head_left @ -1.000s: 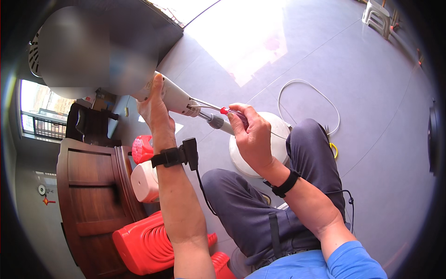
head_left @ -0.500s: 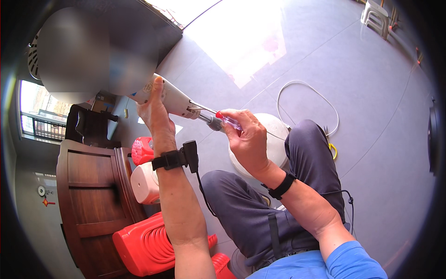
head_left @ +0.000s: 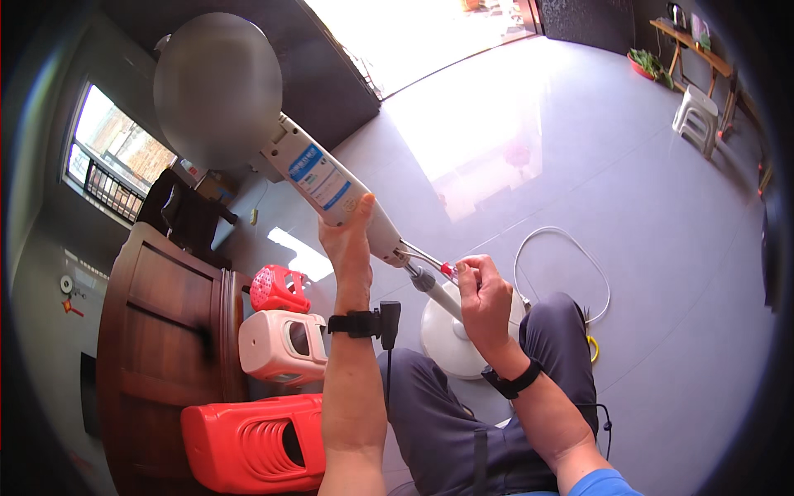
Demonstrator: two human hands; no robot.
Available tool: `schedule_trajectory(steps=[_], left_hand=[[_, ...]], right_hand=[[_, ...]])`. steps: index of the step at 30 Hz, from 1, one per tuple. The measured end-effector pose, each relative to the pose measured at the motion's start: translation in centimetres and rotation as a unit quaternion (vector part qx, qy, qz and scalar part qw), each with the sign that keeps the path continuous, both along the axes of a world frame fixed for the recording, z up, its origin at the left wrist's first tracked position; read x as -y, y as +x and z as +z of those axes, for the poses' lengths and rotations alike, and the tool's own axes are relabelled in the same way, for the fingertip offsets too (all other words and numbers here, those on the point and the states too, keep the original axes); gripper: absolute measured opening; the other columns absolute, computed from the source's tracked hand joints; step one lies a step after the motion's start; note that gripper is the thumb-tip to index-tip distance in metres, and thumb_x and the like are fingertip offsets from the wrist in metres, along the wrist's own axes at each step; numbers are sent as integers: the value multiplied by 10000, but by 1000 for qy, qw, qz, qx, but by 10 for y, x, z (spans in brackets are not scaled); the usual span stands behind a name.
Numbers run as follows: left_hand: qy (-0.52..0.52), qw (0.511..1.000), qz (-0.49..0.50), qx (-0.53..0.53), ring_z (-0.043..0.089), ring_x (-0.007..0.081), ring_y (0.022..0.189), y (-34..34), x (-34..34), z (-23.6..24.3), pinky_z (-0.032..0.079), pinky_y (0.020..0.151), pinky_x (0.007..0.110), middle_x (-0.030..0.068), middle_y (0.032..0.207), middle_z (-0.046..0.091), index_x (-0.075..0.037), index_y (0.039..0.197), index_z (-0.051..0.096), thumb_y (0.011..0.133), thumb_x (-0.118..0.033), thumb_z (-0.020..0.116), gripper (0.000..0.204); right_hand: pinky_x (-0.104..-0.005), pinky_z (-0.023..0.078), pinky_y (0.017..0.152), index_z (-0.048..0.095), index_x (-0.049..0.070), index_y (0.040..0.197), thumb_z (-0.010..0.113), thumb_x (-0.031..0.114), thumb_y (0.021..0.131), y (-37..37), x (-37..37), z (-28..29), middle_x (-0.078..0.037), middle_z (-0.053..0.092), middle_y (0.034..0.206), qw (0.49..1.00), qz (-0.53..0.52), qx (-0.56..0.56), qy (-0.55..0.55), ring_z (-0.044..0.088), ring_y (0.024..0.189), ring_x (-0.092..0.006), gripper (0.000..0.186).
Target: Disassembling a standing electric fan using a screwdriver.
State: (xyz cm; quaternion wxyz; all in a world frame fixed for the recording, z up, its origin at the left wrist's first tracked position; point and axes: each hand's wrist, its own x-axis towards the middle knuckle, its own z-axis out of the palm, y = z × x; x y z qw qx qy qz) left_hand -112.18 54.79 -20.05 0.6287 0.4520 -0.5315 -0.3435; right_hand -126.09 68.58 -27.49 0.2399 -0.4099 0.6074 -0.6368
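Observation:
A white standing fan (head_left: 376, 225) leans diagonally across the view, with labels on its housing and a blurred round head at the upper left. My left hand (head_left: 346, 248) is wrapped round the housing from below, thumb on top. My right hand (head_left: 486, 302) grips a screwdriver (head_left: 447, 269) by its red-and-clear handle, mostly hidden in the fingers. The screwdriver's metal shaft reaches the lower end of the housing, beside a short white wire; its tip's exact contact is unclear. Below, a grey collar (head_left: 421, 279) and pole lead to the round white base (head_left: 438, 343), near my knees.
A white cord (head_left: 609, 289) loops on the floor, right of the base. Yellow-handled scissors (head_left: 593, 349) lie by my right knee. Red stools (head_left: 240, 450) and a pale pink stool (head_left: 269, 339) stand left, beside a dark wooden bench (head_left: 165, 331). A white stool (head_left: 696, 120) stands far right.
The view has shifted, so the fan and both hands appear lower and further right. More of the housing's label shows. My right hand covers more of the screwdriver handle; both grips persist.

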Motion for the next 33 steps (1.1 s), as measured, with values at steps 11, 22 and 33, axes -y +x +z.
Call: schedule_trajectory(steps=[11,22,33], left_hand=[[42,993,-105,-17,616,219,1076,-1,-12,4,489,990,381,113,1135,625,-37,1283,511,850,-245,831,577],[53,990,-119,-51,572,214,1138,3,-22,-4,456,1031,398,105,1185,584,-32,1338,460,866,-294,823,651],[23,991,-128,-30,567,195,1117,-2,-32,-6,474,1007,372,96,1158,568,-16,1343,453,840,-223,844,669]], right_hand=[[-287,496,624,689,-7,1129,683,50,930,-21,-14,34,-112,670,865,992,-32,31,-120,619,672,-168,207],[-294,517,635,712,-1,1118,710,63,908,-24,-25,38,-121,697,836,993,-10,-8,-115,650,673,-160,219],[-349,555,606,668,17,1119,730,72,866,-15,-39,31,-151,698,886,983,-1,-65,-174,691,673,-268,266]])
